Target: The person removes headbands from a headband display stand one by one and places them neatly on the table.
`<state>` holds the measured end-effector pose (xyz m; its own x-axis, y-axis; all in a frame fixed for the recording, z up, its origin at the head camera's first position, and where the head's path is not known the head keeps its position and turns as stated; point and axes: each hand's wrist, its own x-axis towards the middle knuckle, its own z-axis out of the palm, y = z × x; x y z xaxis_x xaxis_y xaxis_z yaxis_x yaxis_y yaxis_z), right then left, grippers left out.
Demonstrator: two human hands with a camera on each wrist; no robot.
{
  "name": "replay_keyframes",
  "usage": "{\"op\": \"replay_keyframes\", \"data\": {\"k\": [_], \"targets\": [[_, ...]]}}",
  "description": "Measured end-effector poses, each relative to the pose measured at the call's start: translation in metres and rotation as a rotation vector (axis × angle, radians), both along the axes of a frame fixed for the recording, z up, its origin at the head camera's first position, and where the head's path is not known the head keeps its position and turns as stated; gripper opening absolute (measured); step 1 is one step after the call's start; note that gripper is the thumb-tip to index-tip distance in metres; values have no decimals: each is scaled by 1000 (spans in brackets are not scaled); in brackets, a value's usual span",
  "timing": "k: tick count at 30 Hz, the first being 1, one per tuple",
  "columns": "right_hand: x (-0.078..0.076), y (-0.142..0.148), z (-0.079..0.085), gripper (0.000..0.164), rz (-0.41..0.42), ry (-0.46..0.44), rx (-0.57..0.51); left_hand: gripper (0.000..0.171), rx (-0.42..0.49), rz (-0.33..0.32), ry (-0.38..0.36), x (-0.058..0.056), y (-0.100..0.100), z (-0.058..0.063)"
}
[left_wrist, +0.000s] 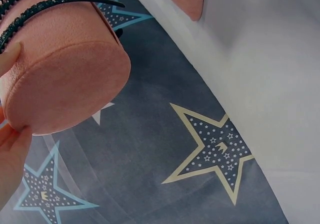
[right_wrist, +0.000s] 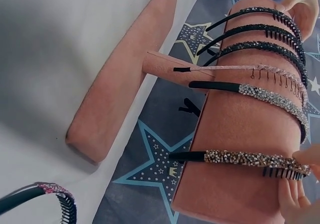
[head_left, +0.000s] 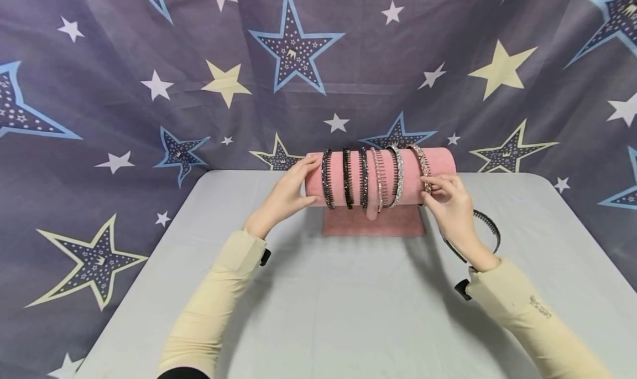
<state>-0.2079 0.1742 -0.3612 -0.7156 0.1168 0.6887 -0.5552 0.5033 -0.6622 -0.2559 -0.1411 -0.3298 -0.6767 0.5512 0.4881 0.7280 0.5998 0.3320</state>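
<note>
Left hand (head_left: 285, 193) gripping the pink roll (head_left: 412, 182) at its nine o'clock end, right hand (head_left: 452, 204) pinching the brown glittery headband (right_wrist: 245, 159) near the roll's three o'clock, five other headbands (head_left: 365, 174) between, one loose headband (right_wrist: 50, 189) on the table (head_left: 323, 312) toward four o'clock.

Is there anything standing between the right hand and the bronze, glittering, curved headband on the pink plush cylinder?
Nothing visible stands in the way: the right hand pinches the bronze, glittering, curved headband. Only a bare strip of the pink plush cylinder separates it from the silver glittering headband.
</note>
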Motion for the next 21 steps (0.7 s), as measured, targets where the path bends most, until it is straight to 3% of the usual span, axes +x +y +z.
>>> {"op": "replay_keyframes", "data": {"k": [9, 21], "targets": [[3, 2, 10, 25, 43, -27, -17, 68, 7, 1, -7, 0, 0, 0], [21, -4, 32, 23, 33, -50, -28, 69, 5, -2, -4, 0, 0, 0]]}}
